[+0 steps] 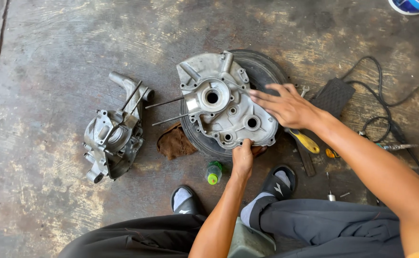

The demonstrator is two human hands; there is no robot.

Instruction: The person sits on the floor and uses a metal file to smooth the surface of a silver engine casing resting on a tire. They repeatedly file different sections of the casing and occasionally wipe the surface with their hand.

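Observation:
A grey cast-metal engine case half [224,107] lies flat on a small black tyre [262,71] on the concrete floor, with two long studs sticking out to its left. My left hand [242,156] grips the case's near edge. My right hand [286,106] rests flat, fingers spread, on the case's right side. A second case half [114,136] sits on the floor to the left, apart from both hands.
A brown rag [173,142] lies beside the tyre. A small green-capped bottle [214,172] stands near my feet. A yellow-handled tool [305,141], a black foot pedal [333,95] with cables, and a wrench lie to the right. A bucket [412,5] is at top right.

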